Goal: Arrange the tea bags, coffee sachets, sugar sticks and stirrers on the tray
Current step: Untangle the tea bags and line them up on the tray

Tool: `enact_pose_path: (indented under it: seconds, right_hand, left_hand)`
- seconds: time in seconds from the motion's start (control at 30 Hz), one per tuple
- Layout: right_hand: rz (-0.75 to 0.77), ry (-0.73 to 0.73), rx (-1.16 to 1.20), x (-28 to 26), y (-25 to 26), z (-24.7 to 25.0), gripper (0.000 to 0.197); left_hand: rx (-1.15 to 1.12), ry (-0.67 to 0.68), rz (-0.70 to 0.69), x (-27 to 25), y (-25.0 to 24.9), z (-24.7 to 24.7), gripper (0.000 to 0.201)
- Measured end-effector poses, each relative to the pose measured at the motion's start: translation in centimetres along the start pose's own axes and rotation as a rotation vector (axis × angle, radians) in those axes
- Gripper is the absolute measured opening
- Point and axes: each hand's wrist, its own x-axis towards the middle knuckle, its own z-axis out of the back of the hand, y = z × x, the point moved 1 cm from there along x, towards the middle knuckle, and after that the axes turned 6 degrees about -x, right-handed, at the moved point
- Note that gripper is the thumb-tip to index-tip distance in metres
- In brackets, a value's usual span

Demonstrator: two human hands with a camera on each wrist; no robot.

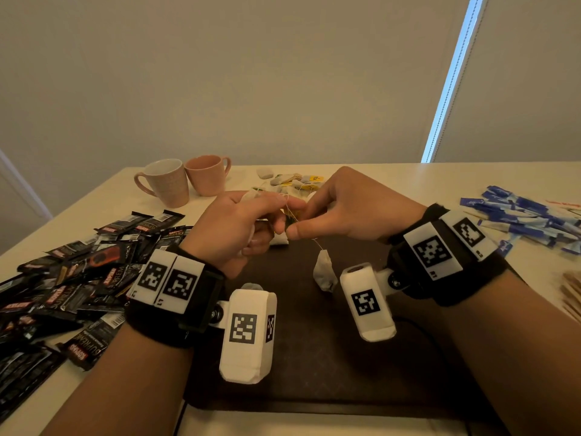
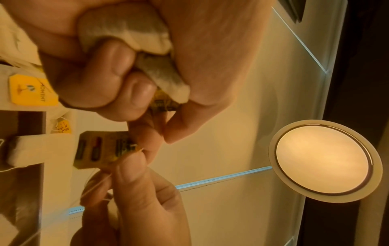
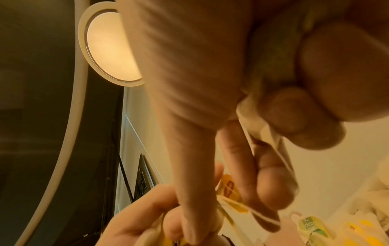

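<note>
Across the pale table the coffee sachets [image 1: 78, 272], sugar sticks [image 1: 528, 215] and stirrers [image 1: 573, 294] lie unsorted beside my dark tray [image 1: 314, 372] (bare, I judge), while my left hand [image 1: 234, 228] clutches tea bags [image 2: 134, 33] and my right hand [image 1: 349, 209] pinches a tangled string, one bag [image 1: 325, 273] dangling over the tray.

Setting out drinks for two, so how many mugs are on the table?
2. Both stand at the far left of the table, side by side: a speckled mug on the left, and a pink mug right of it. None seems hidden.
</note>
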Motion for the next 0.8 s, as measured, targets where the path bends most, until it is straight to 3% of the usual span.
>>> enact_pose_path:
  seconds: [0.17,0.37,0.6,0.8]
  right_hand:
    - [0.025,-0.04,0.044,0.08,-0.16,-0.17,0.006]
    - [0.046,-0.039,0.013,0.26,-0.47,0.38,0.025]
    - [0.057,0.0,0.005,0.09,-0.13,0.45,0.017]
    - [-0.024,0.043,0.066,0.06,0.35,0.66,0.018]
  left_hand:
    - [-0.051,0.035,0.014,0.03,-0.12,0.14,0.036]
    - [-0.08,-0.003,0.012,0.19,-0.18,0.48,0.048]
    - [0.0,-0.044,-0.03,-0.02,-0.22,0.32,0.021]
    - [-0.005,-0.092,-0.056,0.02,-0.21,0.39,0.017]
